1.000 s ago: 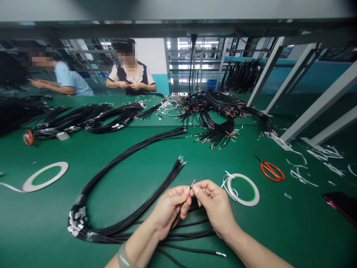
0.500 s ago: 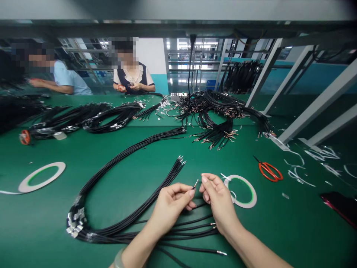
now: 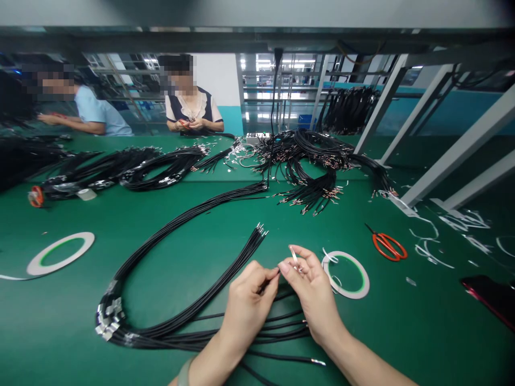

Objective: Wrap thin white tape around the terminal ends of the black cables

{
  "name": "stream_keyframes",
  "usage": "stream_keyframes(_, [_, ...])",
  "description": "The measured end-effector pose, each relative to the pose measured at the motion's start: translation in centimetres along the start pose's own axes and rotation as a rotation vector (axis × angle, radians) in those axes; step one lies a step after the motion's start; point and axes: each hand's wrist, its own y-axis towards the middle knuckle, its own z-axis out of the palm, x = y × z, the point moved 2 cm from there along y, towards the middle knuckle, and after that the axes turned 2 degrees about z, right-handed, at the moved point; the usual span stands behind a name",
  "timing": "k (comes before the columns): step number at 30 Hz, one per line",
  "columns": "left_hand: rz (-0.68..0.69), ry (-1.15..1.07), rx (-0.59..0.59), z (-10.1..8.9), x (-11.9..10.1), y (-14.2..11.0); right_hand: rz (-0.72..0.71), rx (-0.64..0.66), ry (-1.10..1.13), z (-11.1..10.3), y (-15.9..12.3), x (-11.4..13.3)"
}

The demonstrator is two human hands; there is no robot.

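Now, near the tape roll (image 3: 366, 279), left hand (image 3: 249, 300) and right hand (image 3: 316, 292) pinch a black wire (image 3: 278, 270), maybe working its tip; next needs steadiness.

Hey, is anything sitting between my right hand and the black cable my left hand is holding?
Nothing visible stands between them: the right hand is right at the black cable, which just peeks out from the left hand. A pale strip shows higher up among the right hand's fingers, off that spot.
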Motion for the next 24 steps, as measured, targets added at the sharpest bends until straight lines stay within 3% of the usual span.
stream_keyframes(2, [-0.089, -0.067, 0.02, 0.04, -0.01, 0.03, -0.019, 0.004, 0.005, 0.09, 0.08, -0.02])
stream_keyframes(6, [-0.52, -0.456, 0.151, 0.24, 0.6, 0.09, -0.062, 0.035, 0.011, 0.02, 0.2, 0.07])
stream_keyframes(8, [-0.641, -0.634, 0.204, 0.25, 0.79, 0.16, -0.054, 0.072, 0.009, -0.11, 0.2, 0.08])
stream_keyframes(13, [-0.692, -0.792, 0.211, -0.01, 0.9, 0.38, -0.034, 0.108, 0.009, -0.52, 0.08, 0.04])
stream_keyframes(24, [-0.695, -0.803, 0.255, 0.17, 0.87, 0.18, 0.015, 0.082, 0.072, 0.09, 0.23, 0.07])
